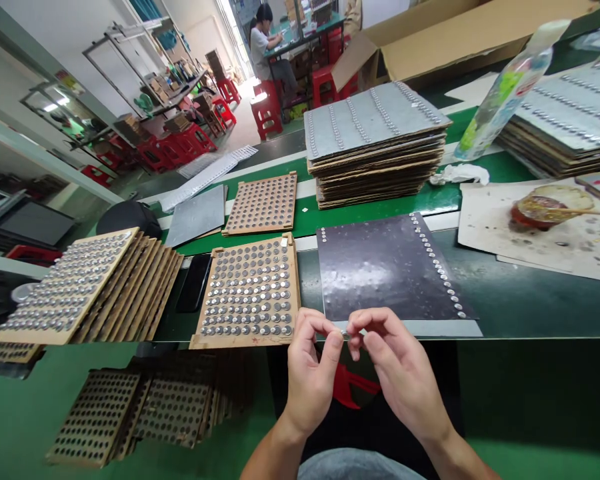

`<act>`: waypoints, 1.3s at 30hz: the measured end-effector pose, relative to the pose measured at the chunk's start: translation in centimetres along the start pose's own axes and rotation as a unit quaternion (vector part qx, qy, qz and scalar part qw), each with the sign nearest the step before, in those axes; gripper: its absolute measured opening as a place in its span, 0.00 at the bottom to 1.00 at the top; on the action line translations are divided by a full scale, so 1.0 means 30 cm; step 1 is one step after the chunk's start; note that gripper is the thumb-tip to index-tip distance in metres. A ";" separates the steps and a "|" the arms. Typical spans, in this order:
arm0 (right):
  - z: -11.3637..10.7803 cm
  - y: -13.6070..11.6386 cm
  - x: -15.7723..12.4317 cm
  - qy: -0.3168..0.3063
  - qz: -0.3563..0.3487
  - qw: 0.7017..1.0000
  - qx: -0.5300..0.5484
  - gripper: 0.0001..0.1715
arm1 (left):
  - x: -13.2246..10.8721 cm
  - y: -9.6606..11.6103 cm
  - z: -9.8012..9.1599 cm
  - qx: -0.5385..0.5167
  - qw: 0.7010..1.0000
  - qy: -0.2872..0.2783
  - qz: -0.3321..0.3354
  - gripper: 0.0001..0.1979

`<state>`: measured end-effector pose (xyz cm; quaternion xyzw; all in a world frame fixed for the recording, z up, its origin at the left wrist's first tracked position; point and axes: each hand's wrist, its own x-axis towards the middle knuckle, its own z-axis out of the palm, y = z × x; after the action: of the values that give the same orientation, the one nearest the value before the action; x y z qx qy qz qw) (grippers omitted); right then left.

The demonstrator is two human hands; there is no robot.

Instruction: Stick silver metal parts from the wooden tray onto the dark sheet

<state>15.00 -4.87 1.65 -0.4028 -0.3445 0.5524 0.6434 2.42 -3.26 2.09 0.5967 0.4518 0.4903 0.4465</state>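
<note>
Dark green worktop [515, 293] stretches before you, with the black sheet [375, 273] lying on it; just off that sheet's near edge, your left hand [311, 377] pinches a small shiny piece [344, 332] between thumb and forefinger; your right hand [405, 367] curls in opposite, fingertips close against the piece, though whether they grip it I cannot tell; a row of metal buttons [439, 268] runs down the black sheet's right side; left of the sheet you have a wooden board [230, 341] filled with small discs, then a phone [195, 283] and a leaning stack of studded boards [130, 287]; right of the sheet, a cup [545, 203] rests on stained paper [480, 220]; beyond its far-left corner lies a second disc-filled board [258, 231]; beyond its far edge rises a stack of sheets [375, 172], with a clear bottle [505, 97] to the right; far past it all, a person [264, 45] sits at a table [325, 25] near red stools [324, 87].
</note>
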 end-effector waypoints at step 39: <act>-0.097 0.138 0.233 -0.003 -0.156 0.862 -0.482 0.09 | 0.265 -0.137 -0.510 0.440 0.837 0.260 -0.193 0.08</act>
<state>16.84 1.92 -3.36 -0.6021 -0.6280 0.2105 0.4457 -12.24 6.68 1.37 0.4815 0.8256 0.2805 0.0887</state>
